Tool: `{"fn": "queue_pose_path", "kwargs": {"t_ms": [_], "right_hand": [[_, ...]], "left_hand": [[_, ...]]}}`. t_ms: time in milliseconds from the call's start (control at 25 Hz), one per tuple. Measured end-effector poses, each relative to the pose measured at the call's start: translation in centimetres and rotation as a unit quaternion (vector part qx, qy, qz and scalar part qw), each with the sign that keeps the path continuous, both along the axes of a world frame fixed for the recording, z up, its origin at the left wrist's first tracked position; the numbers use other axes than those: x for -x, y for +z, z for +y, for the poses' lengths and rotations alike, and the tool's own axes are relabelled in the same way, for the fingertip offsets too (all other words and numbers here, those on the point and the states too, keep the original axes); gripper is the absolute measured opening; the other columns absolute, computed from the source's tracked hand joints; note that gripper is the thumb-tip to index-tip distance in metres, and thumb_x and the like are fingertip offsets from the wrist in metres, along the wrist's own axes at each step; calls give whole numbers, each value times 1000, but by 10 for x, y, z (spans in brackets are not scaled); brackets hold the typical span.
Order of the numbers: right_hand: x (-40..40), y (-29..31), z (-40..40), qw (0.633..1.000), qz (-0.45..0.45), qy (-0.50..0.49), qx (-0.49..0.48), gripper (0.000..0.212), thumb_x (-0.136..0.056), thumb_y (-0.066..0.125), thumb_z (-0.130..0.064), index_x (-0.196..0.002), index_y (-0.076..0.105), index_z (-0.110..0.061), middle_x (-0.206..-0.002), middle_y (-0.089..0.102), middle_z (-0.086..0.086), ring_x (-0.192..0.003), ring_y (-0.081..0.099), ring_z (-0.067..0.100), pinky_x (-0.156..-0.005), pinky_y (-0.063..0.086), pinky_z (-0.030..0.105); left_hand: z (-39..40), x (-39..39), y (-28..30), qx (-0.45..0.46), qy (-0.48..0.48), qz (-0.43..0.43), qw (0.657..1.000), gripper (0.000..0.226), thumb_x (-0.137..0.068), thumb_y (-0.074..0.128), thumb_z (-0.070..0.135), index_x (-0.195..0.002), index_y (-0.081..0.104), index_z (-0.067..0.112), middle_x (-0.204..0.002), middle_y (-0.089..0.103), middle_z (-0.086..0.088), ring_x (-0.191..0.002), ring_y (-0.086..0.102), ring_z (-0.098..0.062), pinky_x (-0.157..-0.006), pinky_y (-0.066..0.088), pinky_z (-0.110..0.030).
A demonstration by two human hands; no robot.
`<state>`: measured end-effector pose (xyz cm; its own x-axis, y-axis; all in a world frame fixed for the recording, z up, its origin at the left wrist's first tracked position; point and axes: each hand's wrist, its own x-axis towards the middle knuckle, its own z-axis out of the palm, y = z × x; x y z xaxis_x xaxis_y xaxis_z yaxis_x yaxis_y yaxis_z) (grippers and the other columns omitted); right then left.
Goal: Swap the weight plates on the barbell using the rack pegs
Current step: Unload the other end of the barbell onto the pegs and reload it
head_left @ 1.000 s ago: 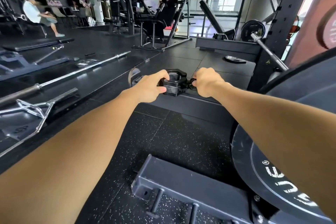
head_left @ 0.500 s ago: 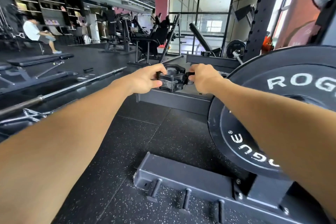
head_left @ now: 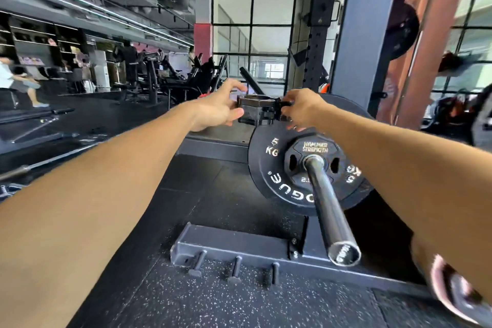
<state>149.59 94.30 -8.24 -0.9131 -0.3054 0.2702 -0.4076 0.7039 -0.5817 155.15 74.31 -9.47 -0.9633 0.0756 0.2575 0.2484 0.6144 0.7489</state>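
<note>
Both my hands hold a black barbell collar (head_left: pixel 255 110) out in front of me, above the loaded plates. My left hand (head_left: pixel 219 110) grips its left side and my right hand (head_left: pixel 302 109) pinches its lever on the right. Below it a barbell sleeve (head_left: pixel 328 208) points toward me with its end bare. On the sleeve sit a small black Hammer Strength plate (head_left: pixel 314 148) and behind it a black 5 kg Rogue plate (head_left: pixel 269 168). A bigger black plate (head_left: pixel 343 105) shows behind them.
A grey rack upright (head_left: pixel 359 34) rises at right, with a plate (head_left: pixel 402 32) stored high on it. The rack's floor beam (head_left: pixel 229 245) carries three short pegs (head_left: pixel 235 265). Another barbell (head_left: pixel 48 160) lies on the floor at left. A person (head_left: pixel 16 82) sits far left among machines.
My view has lifted and turned right, bringing the barbell sleeve and its plates into sight. My hands have risen with the collar, still gripping it.
</note>
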Motion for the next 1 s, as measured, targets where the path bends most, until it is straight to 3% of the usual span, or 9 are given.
{"fn": "queue_pose_path", "kwargs": {"t_ms": [80,160,320,480,680,840,1000], "right_hand": [[-28,0,32,996,-49,-15,79,29,-100,51,-6,-129,54,-13,-112,59,13,-73,66,27,-61,59,30],[-55,-5,63,988,-85,-32,124,25,-101,48,-4,-124,52,-15,-108,60,17,-63,68,28,-56,59,34],[-98,-19,109,983,-117,-45,135,12,-102,42,-2,-111,48,-9,-91,64,21,-36,60,14,-49,57,30],[-130,-34,137,977,-162,-62,121,25,-104,38,-3,-81,48,-8,-66,51,9,-46,50,15,-51,50,30],[-150,-63,149,969,-216,-99,75,29,-104,35,-3,-80,51,-6,-64,46,5,-51,41,13,-53,43,28],[-154,-91,154,957,-264,-110,54,29,-104,34,-4,-78,48,-7,-65,45,5,-51,40,13,-55,43,27],[-151,-119,155,948,-291,-114,62,28,-104,32,-7,-79,45,-9,-67,45,5,-52,39,12,-56,43,27]], "left_hand": [[33,-20,3,-42,-1,-21,999,43,-104,47,10,-142,28,15,-133,50,-11,-109,58,-19,-88,52,-27],[64,-36,-4,-74,-17,-62,995,36,-105,45,14,-139,37,6,-117,60,-5,-94,63,-16,-77,53,-24],[107,-61,-26,-94,-72,-149,982,42,-109,34,29,-125,58,-1,-119,66,-21,-101,64,-31,-81,54,-33],[140,-82,-49,-91,-92,-209,969,48,-105,29,36,-106,62,0,-95,66,-22,-78,60,-26,-71,50,-31],[163,-102,-79,-72,-74,-269,957,53,-105,25,40,-90,61,5,-78,64,-14,-57,58,-19,-51,47,-26],[171,-108,-105,-63,-64,-302,949,47,-105,29,38,-100,59,2,-82,61,-15,-61,55,-19,-54,47,-26],[177,-107,-128,-58,-59,-310,947,45,-106,28,34,-95,60,4,-75,62,-13,-61,56,-19,-53,49,-27]]}}
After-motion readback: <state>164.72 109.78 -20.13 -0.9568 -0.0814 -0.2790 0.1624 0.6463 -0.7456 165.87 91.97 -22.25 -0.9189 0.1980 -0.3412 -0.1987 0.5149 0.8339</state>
